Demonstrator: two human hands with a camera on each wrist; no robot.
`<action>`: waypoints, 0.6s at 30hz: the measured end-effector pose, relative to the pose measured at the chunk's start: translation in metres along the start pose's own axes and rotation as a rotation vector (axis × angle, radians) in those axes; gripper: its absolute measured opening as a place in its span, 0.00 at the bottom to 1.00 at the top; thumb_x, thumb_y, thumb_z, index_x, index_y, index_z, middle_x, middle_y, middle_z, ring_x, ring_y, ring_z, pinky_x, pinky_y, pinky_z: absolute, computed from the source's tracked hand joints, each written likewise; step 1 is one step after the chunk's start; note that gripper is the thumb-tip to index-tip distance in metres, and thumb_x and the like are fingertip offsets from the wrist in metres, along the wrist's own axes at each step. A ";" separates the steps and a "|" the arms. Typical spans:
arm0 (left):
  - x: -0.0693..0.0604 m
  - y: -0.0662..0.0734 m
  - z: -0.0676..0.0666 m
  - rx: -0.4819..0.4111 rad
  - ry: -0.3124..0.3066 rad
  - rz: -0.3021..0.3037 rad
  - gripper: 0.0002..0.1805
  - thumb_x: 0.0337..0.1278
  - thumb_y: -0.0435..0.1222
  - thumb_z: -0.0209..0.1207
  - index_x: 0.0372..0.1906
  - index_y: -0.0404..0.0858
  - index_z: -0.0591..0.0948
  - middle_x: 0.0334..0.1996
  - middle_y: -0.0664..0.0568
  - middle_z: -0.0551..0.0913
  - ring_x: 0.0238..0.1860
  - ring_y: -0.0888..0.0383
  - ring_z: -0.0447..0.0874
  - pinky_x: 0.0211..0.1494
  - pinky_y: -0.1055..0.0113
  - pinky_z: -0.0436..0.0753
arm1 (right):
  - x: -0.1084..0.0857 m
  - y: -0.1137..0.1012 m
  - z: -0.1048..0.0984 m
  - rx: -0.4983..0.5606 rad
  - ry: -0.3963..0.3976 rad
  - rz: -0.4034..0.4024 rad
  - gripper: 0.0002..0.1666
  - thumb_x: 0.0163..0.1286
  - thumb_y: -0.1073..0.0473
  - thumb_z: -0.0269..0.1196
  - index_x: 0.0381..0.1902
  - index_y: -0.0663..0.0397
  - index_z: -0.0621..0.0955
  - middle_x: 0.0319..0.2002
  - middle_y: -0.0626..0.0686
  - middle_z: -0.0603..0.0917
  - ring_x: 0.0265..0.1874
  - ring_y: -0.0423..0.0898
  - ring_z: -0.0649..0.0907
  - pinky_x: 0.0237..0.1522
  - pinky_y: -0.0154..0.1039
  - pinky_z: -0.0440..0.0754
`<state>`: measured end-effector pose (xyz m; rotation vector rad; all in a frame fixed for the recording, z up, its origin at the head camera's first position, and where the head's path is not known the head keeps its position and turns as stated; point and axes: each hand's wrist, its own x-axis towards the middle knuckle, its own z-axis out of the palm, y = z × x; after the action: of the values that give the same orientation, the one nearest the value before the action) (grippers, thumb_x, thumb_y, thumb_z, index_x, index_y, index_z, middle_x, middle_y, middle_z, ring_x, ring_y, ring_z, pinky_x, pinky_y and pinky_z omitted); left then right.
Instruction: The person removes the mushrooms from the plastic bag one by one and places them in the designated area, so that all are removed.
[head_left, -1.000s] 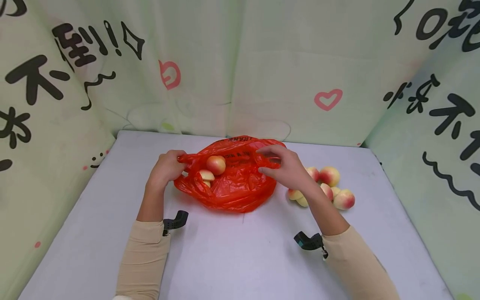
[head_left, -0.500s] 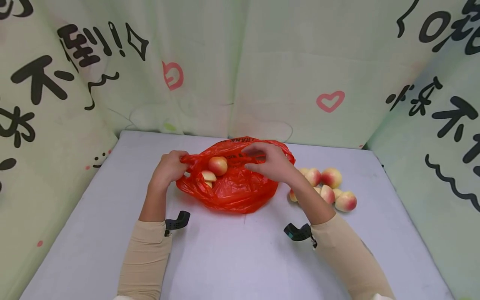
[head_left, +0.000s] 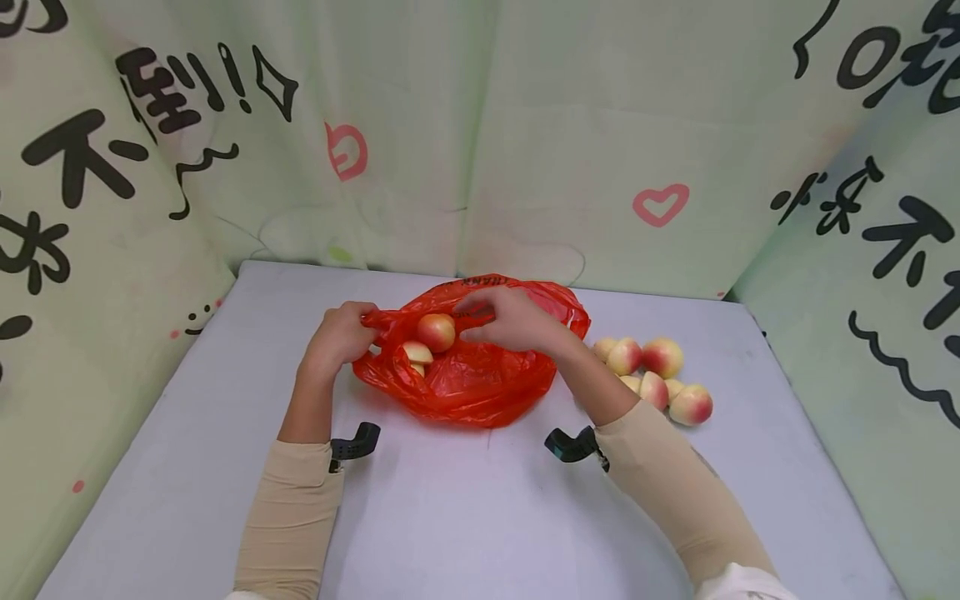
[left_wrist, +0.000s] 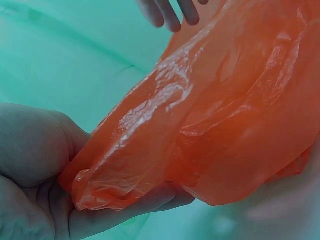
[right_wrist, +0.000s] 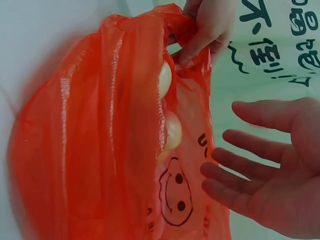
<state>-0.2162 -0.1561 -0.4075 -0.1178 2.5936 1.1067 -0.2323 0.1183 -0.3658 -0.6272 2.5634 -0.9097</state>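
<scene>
A red plastic bag (head_left: 480, 396) lies on the table with its mouth spread. My left hand (head_left: 341, 336) grips the left edge of its mouth, and the left wrist view has the bunched plastic (left_wrist: 107, 187) between thumb and fingers. Inside the bag at the left sit a red-yellow peach (head_left: 436, 332) and paler fruit (head_left: 417, 353) below it, partly covered by plastic. Over the bag's mouth hovers my right hand (head_left: 513, 321), its fingers pointing left, close to the peach. In the right wrist view its fingers are spread and hold nothing.
Several red-yellow peaches (head_left: 691, 404) lie in a loose group on the white table (head_left: 465, 517), right of the bag and partly behind the right forearm. A pale green printed curtain (head_left: 555, 150) stands along the table's back and sides.
My right hand has let go of the bag's right edge and moved left across its mouth towards the peach. The left hand keeps its grip on the bag.
</scene>
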 end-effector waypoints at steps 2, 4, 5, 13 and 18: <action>0.000 0.000 0.000 0.003 0.003 0.006 0.21 0.74 0.36 0.55 0.67 0.36 0.78 0.56 0.36 0.84 0.47 0.45 0.86 0.46 0.61 0.89 | 0.004 -0.003 0.000 -0.006 -0.028 0.012 0.27 0.69 0.55 0.70 0.65 0.49 0.82 0.65 0.54 0.82 0.65 0.57 0.78 0.54 0.48 0.88; 0.000 0.000 0.000 0.006 0.004 0.010 0.20 0.74 0.35 0.55 0.66 0.36 0.78 0.56 0.36 0.84 0.46 0.45 0.86 0.46 0.61 0.89 | 0.009 -0.004 0.000 -0.024 -0.053 0.026 0.27 0.69 0.54 0.70 0.66 0.49 0.82 0.65 0.55 0.82 0.66 0.57 0.77 0.57 0.49 0.87; 0.000 0.000 0.001 0.007 0.004 0.010 0.20 0.74 0.35 0.54 0.66 0.36 0.78 0.56 0.36 0.84 0.46 0.45 0.86 0.46 0.61 0.89 | 0.010 -0.005 0.000 -0.033 -0.063 0.033 0.28 0.69 0.54 0.70 0.66 0.49 0.81 0.65 0.55 0.82 0.67 0.58 0.77 0.57 0.50 0.86; 0.001 0.000 0.001 0.002 0.007 0.009 0.20 0.74 0.35 0.54 0.66 0.36 0.78 0.56 0.36 0.84 0.47 0.45 0.86 0.47 0.61 0.89 | 0.026 -0.005 0.005 -0.065 -0.106 0.067 0.30 0.70 0.54 0.69 0.68 0.53 0.79 0.66 0.56 0.81 0.64 0.54 0.78 0.61 0.50 0.84; 0.001 0.000 0.001 -0.001 0.006 0.004 0.20 0.74 0.35 0.54 0.66 0.36 0.79 0.55 0.37 0.85 0.47 0.45 0.86 0.47 0.61 0.89 | 0.037 -0.007 0.010 -0.069 -0.095 0.085 0.30 0.70 0.53 0.70 0.68 0.51 0.79 0.65 0.54 0.81 0.61 0.52 0.79 0.60 0.49 0.84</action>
<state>-0.2170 -0.1550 -0.4085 -0.1171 2.5999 1.1103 -0.2568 0.0894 -0.3754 -0.5615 2.5246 -0.7490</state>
